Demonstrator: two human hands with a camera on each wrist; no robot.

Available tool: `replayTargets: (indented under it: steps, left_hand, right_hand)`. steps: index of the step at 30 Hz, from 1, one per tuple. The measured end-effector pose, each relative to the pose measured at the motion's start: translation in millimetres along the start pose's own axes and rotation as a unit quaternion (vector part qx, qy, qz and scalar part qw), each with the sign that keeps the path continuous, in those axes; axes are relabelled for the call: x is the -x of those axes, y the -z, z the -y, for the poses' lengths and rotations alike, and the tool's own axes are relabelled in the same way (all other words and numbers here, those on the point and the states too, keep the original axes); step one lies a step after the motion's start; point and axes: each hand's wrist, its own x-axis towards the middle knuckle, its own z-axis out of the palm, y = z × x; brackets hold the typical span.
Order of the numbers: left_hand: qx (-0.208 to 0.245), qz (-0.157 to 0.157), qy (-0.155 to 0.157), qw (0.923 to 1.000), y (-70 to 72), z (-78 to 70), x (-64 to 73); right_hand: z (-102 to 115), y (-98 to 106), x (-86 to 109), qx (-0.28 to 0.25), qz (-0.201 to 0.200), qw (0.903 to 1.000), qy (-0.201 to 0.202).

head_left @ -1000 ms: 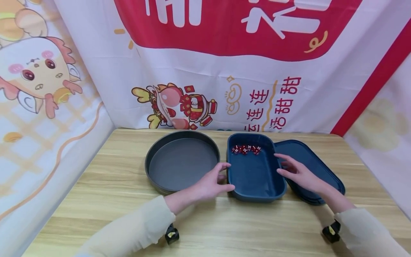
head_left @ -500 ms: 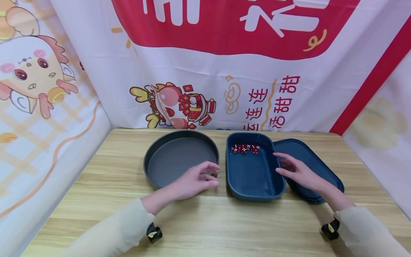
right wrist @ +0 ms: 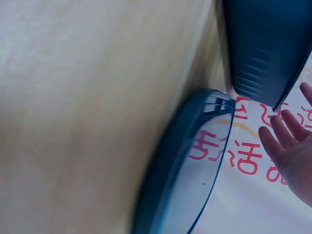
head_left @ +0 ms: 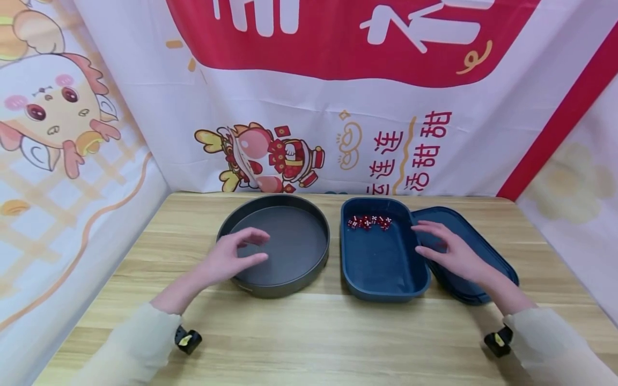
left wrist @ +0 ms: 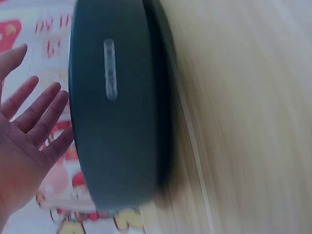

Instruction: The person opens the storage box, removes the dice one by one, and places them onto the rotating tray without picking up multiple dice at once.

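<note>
My left hand (head_left: 226,258) hovers above the left rim of a round dark grey pan (head_left: 292,252), thumb and fingers spread, holding nothing. In the left wrist view the fingers (left wrist: 36,114) are extended beside the pan's outer wall (left wrist: 124,131). At the right wall of a rectangular dark blue container (head_left: 379,262), my right hand (head_left: 454,254) has its fingers apart and grips nothing; whether the fingertips touch the rim I cannot tell. Several small red dice (head_left: 369,222) with white pips lie inside the container at its far end.
A dark blue lid (head_left: 478,252) lies on the table right of the container, partly under my right hand. The wooden table (head_left: 309,343) ends at a printed cloth backdrop (head_left: 270,107). Another printed cloth (head_left: 72,161) stands along the left side.
My left hand has moved left, away from the container's left rim and over to the pan's left side. The right hand has stayed by the container, lifting slightly. The dice lie as before.
</note>
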Motion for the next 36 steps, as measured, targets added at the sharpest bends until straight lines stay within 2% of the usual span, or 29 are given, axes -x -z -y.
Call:
replayTargets:
  steps: [5, 8, 13, 16, 19, 25, 31, 36]
  left_hand:
    - [-0.046, -0.043, 0.018, 0.9978, 20.4, 21.7, 4.3]
    - [-0.045, -0.053, 0.026, 0.9972, 31.1, 37.3, 6.2]
    - [0.001, -0.032, 0.065, 0.9974, 44.0, 64.1, 13.1]
    - [0.028, -0.01, 0.09, 0.9955, 48.7, 75.6, 17.8]
    - [0.06, 0.011, 0.098, 0.9933, 51.5, 84.6, 21.0]
    - [0.091, 0.053, 0.106, 0.9888, 52.5, 93.1, 26.1]
    - [0.116, 0.066, 0.096, 0.9864, 51.1, 93.1, 26.4]
    - [0.127, 0.071, 0.097, 0.9847, 51.3, 94.1, 24.8]
  right_hand:
    - [8, 6, -6.9, 0.028, -0.026, 0.9989, 0.027]
    - [12, 9, -11.7, 0.047, -0.036, 0.9972, 0.045]
    - [21, 16, -20.0, 0.063, -0.033, 0.9957, 0.06]
    - [27, 19, -26.3, 0.065, -0.022, 0.9963, 0.051]
    - [34, 20, -33.9, 0.063, -0.007, 0.9972, 0.039]
    - [40, 16, -51.2, 0.058, 0.022, 0.9974, 0.037]
    - [40, 3, -70.0, 0.057, 0.04, 0.9966, 0.044]
    - [40, -8, -85.2, 0.062, 0.06, 0.9957, 0.033]
